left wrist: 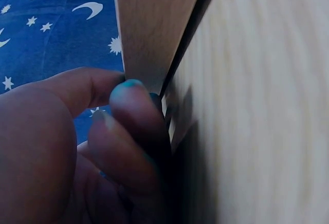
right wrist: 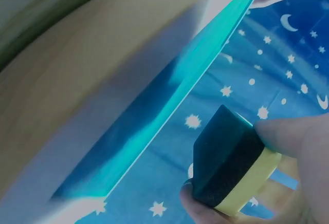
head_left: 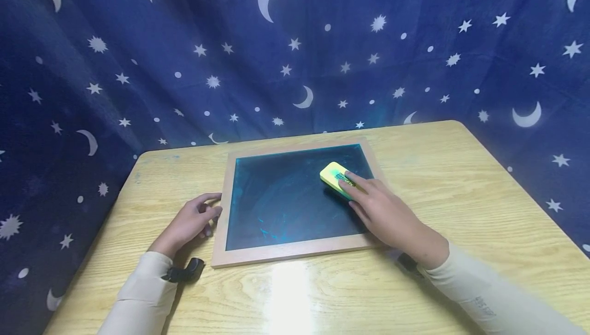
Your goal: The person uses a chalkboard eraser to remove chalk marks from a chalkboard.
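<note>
A small chalkboard (head_left: 295,196) in a wooden frame (head_left: 299,250) lies flat on the table. Faint teal chalk marks (head_left: 272,232) show near its lower left. My right hand (head_left: 392,217) holds a yellow chalkboard eraser (head_left: 334,173) over the board's right half. In the right wrist view, the eraser's dark felt (right wrist: 229,154) faces the board with a gap between them. My left hand (head_left: 191,222) touches the frame's left side with its fingertips, the other fingers loosely bent. One fingertip (left wrist: 132,93) carries teal chalk in the left wrist view.
The wooden table (head_left: 461,196) extends around the board on all sides. Behind and beside it hangs a blue curtain (head_left: 249,68) with white moons and stars. A black strap device (head_left: 186,271) sits at my left wrist.
</note>
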The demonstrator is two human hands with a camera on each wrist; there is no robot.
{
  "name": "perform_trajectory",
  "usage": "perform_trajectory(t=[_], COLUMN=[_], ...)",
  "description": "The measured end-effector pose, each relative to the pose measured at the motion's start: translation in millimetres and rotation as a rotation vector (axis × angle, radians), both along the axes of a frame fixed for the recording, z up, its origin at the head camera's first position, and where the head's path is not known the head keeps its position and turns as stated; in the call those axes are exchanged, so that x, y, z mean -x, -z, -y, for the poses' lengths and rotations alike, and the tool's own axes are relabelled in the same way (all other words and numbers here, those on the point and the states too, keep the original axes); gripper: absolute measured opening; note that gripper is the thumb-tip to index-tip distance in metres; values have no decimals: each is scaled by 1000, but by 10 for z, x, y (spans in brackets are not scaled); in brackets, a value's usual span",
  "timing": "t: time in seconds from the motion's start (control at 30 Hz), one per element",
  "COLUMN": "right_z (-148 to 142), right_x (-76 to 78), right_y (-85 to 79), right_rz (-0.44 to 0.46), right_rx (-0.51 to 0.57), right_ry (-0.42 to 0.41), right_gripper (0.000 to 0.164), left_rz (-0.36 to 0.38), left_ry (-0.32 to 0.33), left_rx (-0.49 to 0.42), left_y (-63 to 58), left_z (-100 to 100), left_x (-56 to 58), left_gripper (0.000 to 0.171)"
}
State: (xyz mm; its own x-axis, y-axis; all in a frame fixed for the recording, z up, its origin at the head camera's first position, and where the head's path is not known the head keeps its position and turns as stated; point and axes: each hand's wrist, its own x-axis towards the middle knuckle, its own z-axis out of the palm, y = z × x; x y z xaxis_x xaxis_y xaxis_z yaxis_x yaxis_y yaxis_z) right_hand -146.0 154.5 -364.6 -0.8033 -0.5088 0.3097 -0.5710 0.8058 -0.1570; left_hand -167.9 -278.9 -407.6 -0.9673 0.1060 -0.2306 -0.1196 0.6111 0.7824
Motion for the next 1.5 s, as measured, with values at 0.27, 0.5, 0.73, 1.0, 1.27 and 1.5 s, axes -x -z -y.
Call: perform_trajectory(t=[0.27, 0.5, 0.73, 1.0, 1.27, 1.5], right_z=[-244, -477, -677, -856, -951, -960], right_x=[35, 97, 190, 273, 330, 319], right_y=[35, 34, 49, 119, 200, 234], right_rz=[-23, -31, -63, -24, 19, 80], right_rx=[-2, -4, 77, 39, 5, -21], right_ry=[36, 104, 159, 217, 244, 249], right_gripper=[49, 48, 48, 48, 45, 46], left_rz=[-3, -10, -12, -10, -11, -6], left_ry=[4, 6, 8, 2, 3, 0], left_rx=[3, 8, 13, 15, 8, 13], left_y=[4, 9, 8, 22, 31, 32], left_z=[1, -1, 4, 1, 4, 2], left_x=[-1, -6, -6, -5, -2, -1], left_gripper=[56, 55, 54, 54, 54, 55])
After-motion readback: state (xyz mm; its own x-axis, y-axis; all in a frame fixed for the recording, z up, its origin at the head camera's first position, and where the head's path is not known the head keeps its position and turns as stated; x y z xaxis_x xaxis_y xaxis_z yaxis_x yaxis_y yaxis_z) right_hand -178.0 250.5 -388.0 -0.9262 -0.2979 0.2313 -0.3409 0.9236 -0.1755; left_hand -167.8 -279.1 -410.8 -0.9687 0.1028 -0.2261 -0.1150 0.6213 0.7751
